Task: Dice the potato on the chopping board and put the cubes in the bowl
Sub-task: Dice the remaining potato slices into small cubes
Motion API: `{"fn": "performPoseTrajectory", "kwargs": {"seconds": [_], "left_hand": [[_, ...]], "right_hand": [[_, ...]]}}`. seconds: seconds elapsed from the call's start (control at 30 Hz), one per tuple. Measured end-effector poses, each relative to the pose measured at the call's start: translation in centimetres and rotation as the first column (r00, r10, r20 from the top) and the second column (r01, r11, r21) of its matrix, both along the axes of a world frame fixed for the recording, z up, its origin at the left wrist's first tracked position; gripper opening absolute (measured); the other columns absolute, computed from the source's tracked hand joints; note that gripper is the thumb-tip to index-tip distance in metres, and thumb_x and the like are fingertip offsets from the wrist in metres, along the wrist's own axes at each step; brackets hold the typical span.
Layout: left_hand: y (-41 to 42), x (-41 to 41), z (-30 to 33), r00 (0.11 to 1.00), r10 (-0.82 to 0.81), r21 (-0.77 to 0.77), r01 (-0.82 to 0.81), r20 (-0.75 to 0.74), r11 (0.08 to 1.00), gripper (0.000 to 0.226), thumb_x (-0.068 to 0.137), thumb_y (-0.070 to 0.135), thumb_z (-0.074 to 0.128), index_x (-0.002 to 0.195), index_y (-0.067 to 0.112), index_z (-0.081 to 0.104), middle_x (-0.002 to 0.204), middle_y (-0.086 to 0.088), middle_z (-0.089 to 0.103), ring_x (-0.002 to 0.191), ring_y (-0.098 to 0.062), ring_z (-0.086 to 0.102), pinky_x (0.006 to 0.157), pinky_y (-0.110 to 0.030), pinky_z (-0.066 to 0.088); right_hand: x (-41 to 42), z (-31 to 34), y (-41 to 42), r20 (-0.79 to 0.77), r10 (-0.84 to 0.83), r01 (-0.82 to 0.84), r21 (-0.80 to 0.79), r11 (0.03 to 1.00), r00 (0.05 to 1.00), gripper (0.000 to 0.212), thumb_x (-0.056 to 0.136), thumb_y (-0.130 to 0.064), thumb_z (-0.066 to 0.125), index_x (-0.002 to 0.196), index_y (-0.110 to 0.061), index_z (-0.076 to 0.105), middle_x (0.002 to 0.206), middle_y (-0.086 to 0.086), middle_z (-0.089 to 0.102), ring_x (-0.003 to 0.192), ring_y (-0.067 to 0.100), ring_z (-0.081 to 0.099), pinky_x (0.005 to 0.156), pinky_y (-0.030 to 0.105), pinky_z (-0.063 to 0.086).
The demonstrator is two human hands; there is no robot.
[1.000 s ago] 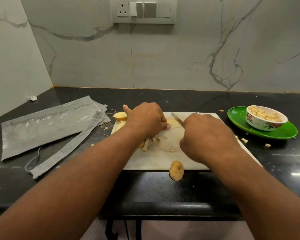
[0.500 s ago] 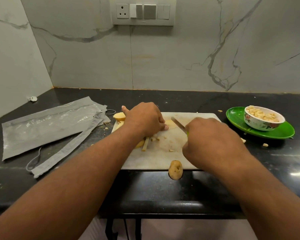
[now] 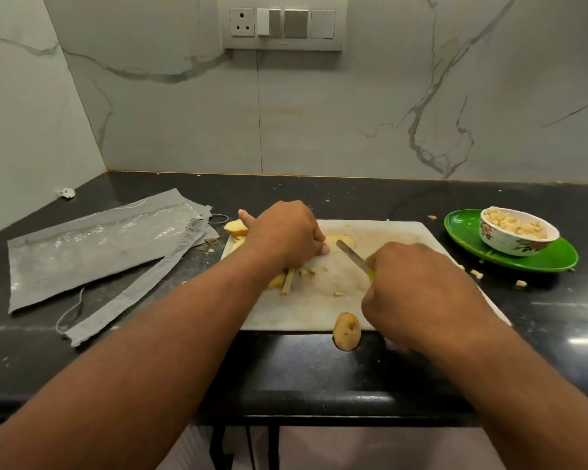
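My left hand (image 3: pixel 286 232) is curled down over a potato slice (image 3: pixel 340 239) at the back of the board (image 3: pixel 323 307), thumb stuck out to the side, while my right hand (image 3: pixel 418 290) grasps the knife (image 3: pixel 353 258), its blade angled toward the slice. A stick (image 3: pixel 288 281) and a few cubes (image 3: pixel 307 272) lie on the board, and a potato end (image 3: pixel 346 331) sits at its near edge. The bowl (image 3: pixel 516 231) of cubes stands on a green plate (image 3: pixel 554 257) to the right

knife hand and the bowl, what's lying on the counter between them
Head view: loose potato cubes lie on the black counter between the right hand and the bowl, beside the green plate.
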State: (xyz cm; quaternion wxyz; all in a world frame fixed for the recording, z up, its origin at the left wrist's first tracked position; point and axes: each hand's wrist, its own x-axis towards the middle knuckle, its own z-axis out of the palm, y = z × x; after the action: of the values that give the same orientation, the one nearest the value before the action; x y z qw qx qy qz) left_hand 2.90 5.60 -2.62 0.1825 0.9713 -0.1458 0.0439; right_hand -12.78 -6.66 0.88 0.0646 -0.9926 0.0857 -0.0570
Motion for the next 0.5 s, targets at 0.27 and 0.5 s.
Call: {"fn": "performPoseTrajectory", "kwargs": {"seconds": [0.27,0.5], "left_hand": [[0.2,0.0,-0.1,1.0,0.001,-0.018,-0.001,-0.006,1.0,0.016,0.089,0.053,0.076,0.091,0.038,0.079,0.106,0.017,0.072,0.117,-0.017,0.06,0.114,-0.081,0.004],[0.2,-0.1,0.1,1.0,-0.017,-0.006,0.017,-0.021,1.0,0.013,0.092,0.048,0.074,0.098,0.038,0.079,0.106,0.016,0.073,0.119,-0.019,0.059,0.112,-0.083,-0.001]], "right_hand": [[2.3,-1.1,1.2,0.005,0.06,-0.06,-0.03,0.998,0.998,0.016,0.087,-0.027,0.061,0.102,-0.024,0.055,0.078,-0.005,0.042,0.073,0.015,0.049,0.06,0.03,0.041],[-0.5,-0.1,0.2,-0.046,0.022,-0.023,-0.023,0.999,0.999,0.028,0.082,-0.028,0.061,0.11,-0.027,0.061,0.085,-0.004,0.05,0.078,0.016,0.052,0.068,0.031,0.047]]}}
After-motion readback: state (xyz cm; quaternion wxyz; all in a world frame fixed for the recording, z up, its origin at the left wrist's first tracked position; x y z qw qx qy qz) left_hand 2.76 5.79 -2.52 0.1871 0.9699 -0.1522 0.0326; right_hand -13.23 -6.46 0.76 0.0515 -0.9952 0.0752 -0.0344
